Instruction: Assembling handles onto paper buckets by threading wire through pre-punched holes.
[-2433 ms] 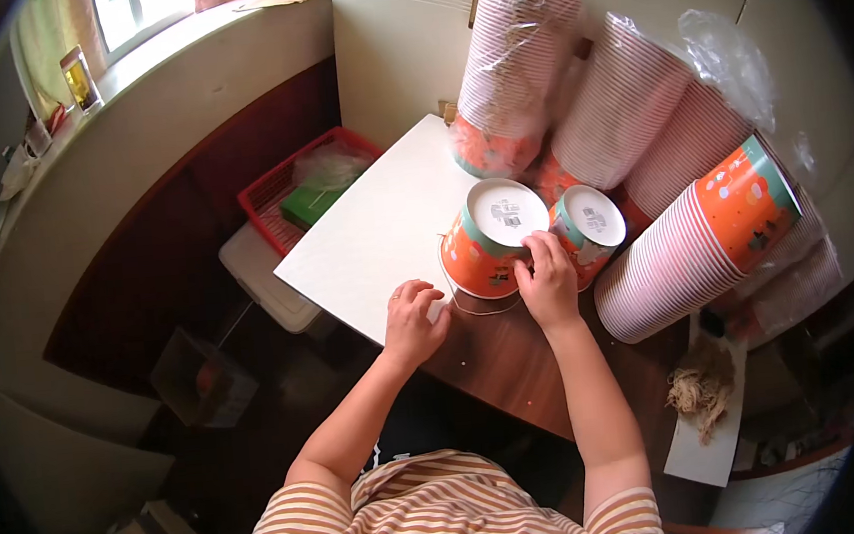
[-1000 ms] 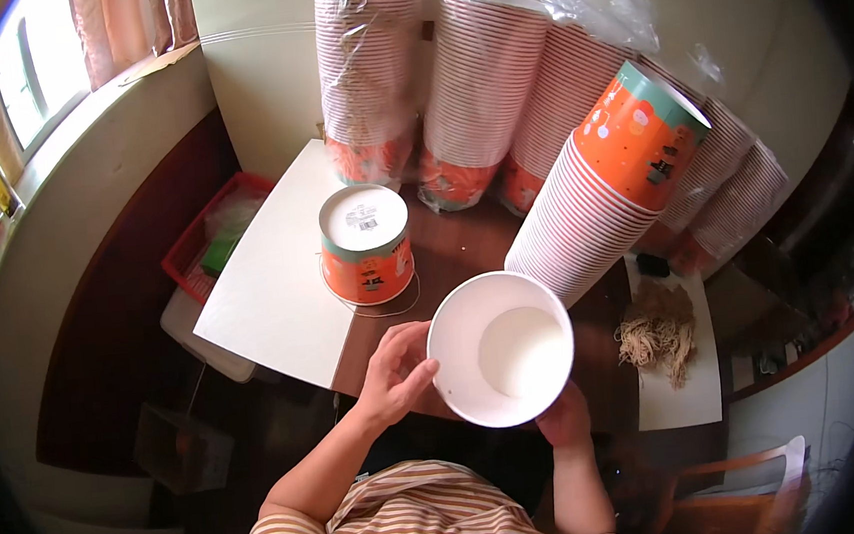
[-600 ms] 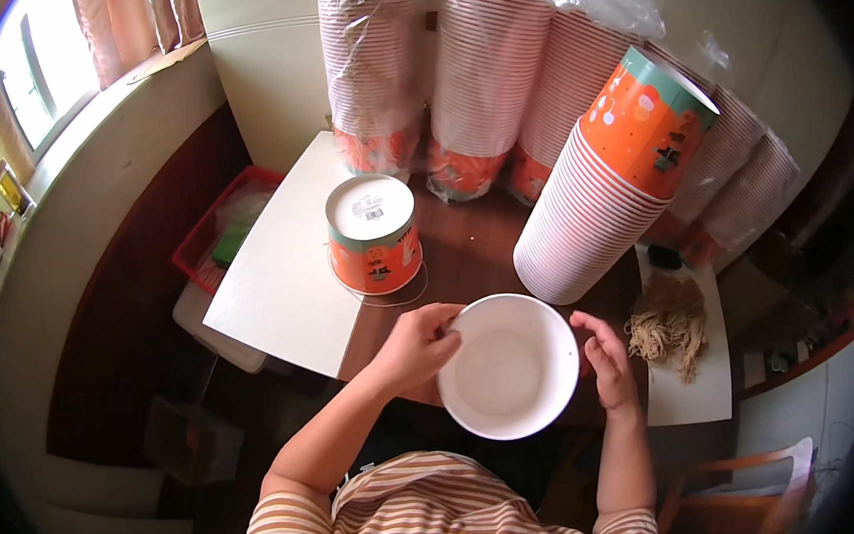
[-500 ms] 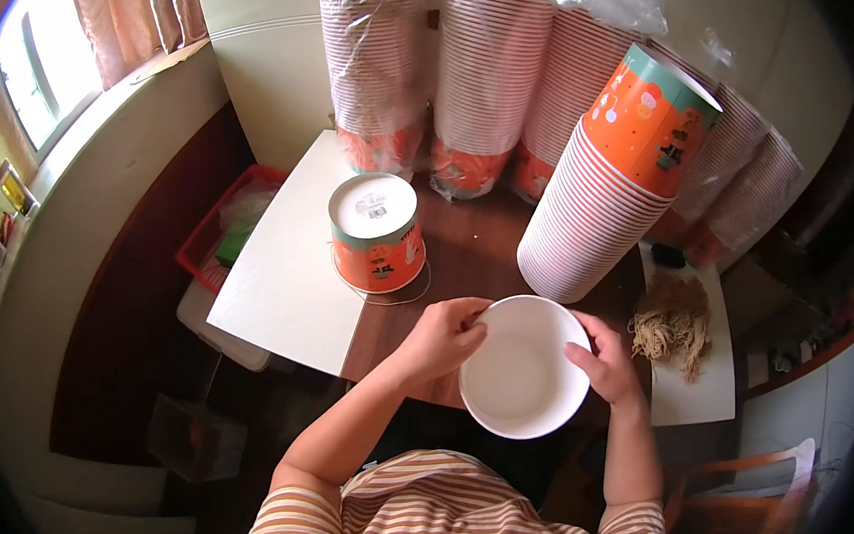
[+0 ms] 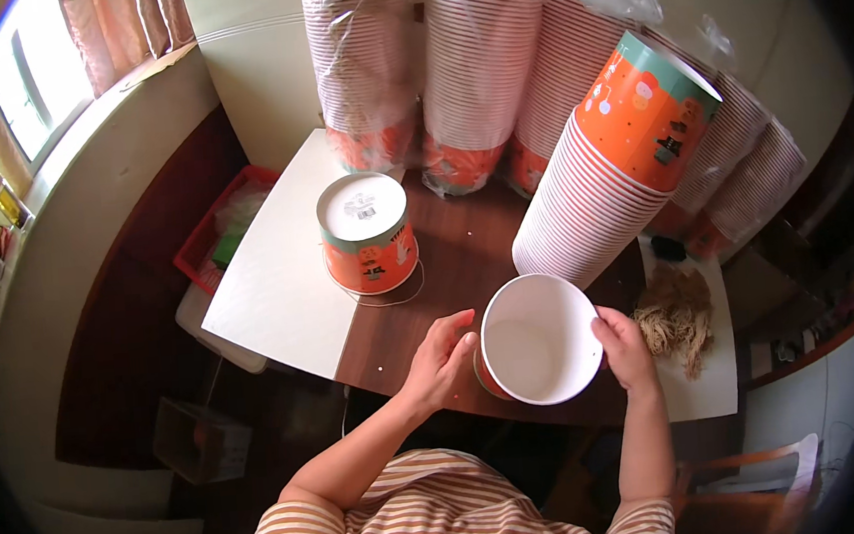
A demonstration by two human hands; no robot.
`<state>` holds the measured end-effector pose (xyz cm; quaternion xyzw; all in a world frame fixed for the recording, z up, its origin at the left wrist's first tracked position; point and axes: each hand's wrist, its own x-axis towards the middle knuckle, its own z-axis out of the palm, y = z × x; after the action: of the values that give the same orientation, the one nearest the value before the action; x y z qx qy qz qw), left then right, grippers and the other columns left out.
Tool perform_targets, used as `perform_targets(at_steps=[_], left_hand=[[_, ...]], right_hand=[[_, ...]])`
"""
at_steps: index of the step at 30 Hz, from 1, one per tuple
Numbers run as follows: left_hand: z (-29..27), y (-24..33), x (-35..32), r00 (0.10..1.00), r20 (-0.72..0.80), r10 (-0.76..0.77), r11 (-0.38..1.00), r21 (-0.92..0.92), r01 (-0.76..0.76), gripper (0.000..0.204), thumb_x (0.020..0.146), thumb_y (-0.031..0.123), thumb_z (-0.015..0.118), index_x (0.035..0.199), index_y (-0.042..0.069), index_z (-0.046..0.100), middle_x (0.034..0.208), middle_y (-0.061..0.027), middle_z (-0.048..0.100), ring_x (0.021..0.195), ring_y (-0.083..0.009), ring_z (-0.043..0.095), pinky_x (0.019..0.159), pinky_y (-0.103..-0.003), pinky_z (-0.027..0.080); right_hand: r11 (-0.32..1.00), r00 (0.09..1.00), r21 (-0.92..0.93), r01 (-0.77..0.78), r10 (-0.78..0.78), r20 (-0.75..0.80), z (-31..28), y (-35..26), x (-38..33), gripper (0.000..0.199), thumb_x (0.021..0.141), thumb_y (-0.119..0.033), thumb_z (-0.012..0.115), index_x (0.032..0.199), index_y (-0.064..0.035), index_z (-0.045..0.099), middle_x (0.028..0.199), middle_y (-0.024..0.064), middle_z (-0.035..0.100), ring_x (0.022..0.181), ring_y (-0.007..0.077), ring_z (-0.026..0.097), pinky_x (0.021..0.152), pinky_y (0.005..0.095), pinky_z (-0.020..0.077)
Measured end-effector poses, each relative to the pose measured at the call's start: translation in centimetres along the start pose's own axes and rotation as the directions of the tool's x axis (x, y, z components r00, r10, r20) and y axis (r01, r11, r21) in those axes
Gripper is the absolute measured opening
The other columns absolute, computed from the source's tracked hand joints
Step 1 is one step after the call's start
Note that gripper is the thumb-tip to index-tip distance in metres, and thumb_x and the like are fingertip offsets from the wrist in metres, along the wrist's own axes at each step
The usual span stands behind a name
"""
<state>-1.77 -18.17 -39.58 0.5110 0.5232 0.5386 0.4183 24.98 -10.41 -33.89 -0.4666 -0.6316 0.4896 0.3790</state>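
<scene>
A paper bucket [image 5: 543, 343], white inside with a bit of orange wall showing, is held tilted over the near table edge, its mouth toward me. My right hand [image 5: 627, 350] grips its right rim, thumb on the inside. Off the left rim, my left hand [image 5: 439, 362] is open with thumb and fingers apart, holding nothing. Another orange and green paper bucket [image 5: 370, 261] stands bottom-up at the left, a thin cord lying around it. Just beyond the held bucket leans a tall stack of nested paper buckets [image 5: 582, 200], the topmost showing its orange printed side.
Several plastic-wrapped stacks of buckets [image 5: 484, 72] line the back of the table [image 5: 430, 307]. A bundle of tan cords [image 5: 677, 318] lies at the right beside a small black object [image 5: 668, 248]. A red basket [image 5: 207, 246] stands beyond the table's left edge.
My left hand has let go of the bucket's rim and opened. My right hand keeps hold of it, and the bucket has moved slightly right and away, tilting more.
</scene>
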Motion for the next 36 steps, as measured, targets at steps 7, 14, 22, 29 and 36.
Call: perform_targets(at_steps=[7,14,22,29,36], left_hand=[[-2.7,-1.9,-3.5,0.981,-0.067,0.184,0.967,0.191,-0.168,0.030,0.088,0.016,0.061,0.115,0.003,0.057,0.111,-0.0139,0.055,0.082,-0.0205,0.059,0.071,-0.031,0.050],[-2.8,-3.1,-3.9,0.908,-0.013,0.420,0.827,0.419,-0.376,0.023,0.076,0.005,0.068,0.098,0.005,0.063,0.100,-0.0133,0.062,0.090,-0.0284,0.062,0.075,-0.036,0.052],[-15.2,7.3,7.1,0.788,0.074,0.611,0.450,0.786,-0.424,0.062,0.062,0.004,0.061,0.122,0.014,0.054,0.135,-0.0157,0.041,0.125,-0.0388,0.038,0.102,-0.050,0.034],[-19.2,8.7,13.7,0.978,0.207,-0.002,0.410,0.893,-0.188,0.084,0.058,0.022,0.074,0.136,0.016,0.043,0.147,-0.0168,0.029,0.137,-0.0347,0.026,0.111,-0.041,0.029],[-17.8,5.7,11.7,0.989,0.045,0.144,0.359,0.929,-0.094,0.075,0.062,0.047,0.077,0.114,-0.004,0.057,0.119,-0.0210,0.052,0.102,-0.0361,0.056,0.091,-0.042,0.046]], right_hand=[[0.663,0.975,-0.727,-0.176,0.019,-0.219,-10.1,1.9,0.1,0.022,0.082,-0.015,0.065,0.096,0.0018,0.063,0.091,0.0118,0.062,0.082,0.0254,0.061,0.075,0.0345,0.0490],[0.508,0.980,-0.850,-0.139,-0.054,-0.193,-11.4,5.4,-0.1,0.037,0.076,-0.012,0.069,0.108,-0.0001,0.058,0.111,0.0170,0.053,0.104,0.0357,0.054,0.089,0.0406,0.0444],[0.532,0.954,-0.843,-0.078,-0.206,-0.219,-10.8,4.3,0.0,0.029,0.076,-0.005,0.065,0.102,0.0034,0.058,0.105,0.0167,0.053,0.098,0.0356,0.055,0.085,0.0401,0.0447],[0.640,0.920,-0.768,0.021,-0.313,-0.237,-8.4,0.9,-0.8,0.020,0.080,-0.005,0.064,0.098,0.0029,0.060,0.100,0.0141,0.058,0.084,0.0282,0.059,0.071,0.0344,0.0490],[0.499,0.762,-0.622,0.603,-0.590,0.266,5.9,-11.7,-3.6,0.022,0.074,0.007,0.058,0.095,0.0001,0.063,0.093,0.0146,0.062,0.084,0.0308,0.061,0.074,0.0369,0.0501]])
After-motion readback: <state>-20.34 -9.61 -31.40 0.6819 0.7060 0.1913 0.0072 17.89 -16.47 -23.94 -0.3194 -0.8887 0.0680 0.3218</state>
